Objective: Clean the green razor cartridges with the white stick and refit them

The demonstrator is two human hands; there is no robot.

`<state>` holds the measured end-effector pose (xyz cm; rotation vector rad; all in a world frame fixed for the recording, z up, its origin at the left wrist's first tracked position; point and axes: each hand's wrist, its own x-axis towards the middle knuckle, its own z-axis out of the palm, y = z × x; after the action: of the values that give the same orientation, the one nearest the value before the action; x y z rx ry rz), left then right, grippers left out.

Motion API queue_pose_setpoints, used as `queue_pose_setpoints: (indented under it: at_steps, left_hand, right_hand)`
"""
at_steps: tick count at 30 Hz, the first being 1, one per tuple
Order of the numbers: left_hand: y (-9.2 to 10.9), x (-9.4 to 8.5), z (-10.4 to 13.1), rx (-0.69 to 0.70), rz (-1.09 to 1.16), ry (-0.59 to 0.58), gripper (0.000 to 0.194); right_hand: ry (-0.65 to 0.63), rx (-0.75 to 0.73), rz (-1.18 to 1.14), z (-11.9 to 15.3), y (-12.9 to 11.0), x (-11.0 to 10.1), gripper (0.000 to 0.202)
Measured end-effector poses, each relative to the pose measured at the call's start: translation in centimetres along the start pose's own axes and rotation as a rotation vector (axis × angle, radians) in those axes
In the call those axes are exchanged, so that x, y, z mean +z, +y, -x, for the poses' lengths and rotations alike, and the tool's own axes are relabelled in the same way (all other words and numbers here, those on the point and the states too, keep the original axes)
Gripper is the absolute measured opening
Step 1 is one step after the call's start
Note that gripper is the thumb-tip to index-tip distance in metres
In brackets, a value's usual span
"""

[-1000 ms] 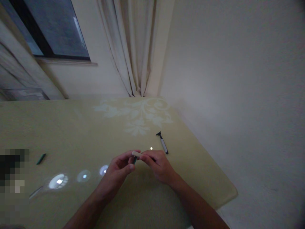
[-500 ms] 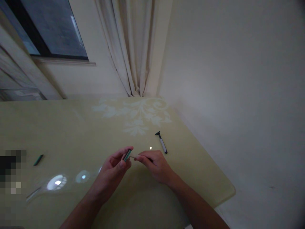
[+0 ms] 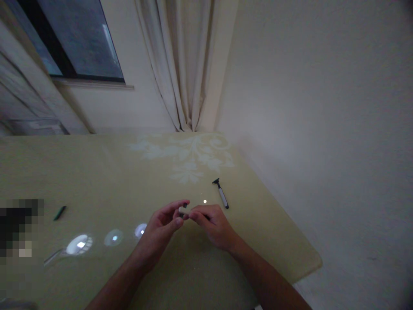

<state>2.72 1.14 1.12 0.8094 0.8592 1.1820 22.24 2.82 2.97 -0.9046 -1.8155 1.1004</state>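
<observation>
1. Half a second on, the hands have closed together again: the small pale piece [image 3: 183, 210], held apart in the left fingers moments before, now sits between both sets of fingertips at lower centre of the frame.
2. The left hand [image 3: 162, 228] pinches the piece from the left with thumb and forefinger; a dark sliver shows just beneath it.
3. The right hand [image 3: 213, 224] meets it from the right, fingertips pressed to the same piece, its other fingers curled.
4. Just above and right of the hands, a razor handle [image 3: 221, 194] lies on the yellow table [image 3: 129, 176], well clear of the fingers.
5. Far to the left, a small green cap [image 3: 60, 212] rests alone on the tabletop.
6. Pale curtains [image 3: 185, 64] hang in the upper centre, beside a dark window [image 3: 80, 38].
</observation>
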Motion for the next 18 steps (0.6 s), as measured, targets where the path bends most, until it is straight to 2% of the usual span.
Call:
queue_pose_setpoints:
  at_steps: [3, 10, 18]
  left_hand:
    - [0.3, 0.0, -0.1, -0.01, 0.0, 0.017, 0.052]
    - [0.5, -0.2, 0.3, -0.025, 0.196, -0.01, 0.054]
    - [0.5, -0.6, 0.7, -0.044, 0.223, -0.014, 0.055]
  right_hand:
    - [-0.017, 0.004, 0.001, 0.0, -0.1, 0.1, 0.055]
    - [-0.014, 0.001, -0.004, 0.2, -0.4, 0.2, 0.053]
    - [-0.019, -0.026, -0.026, 0.2, -1.1, 0.2, 0.054]
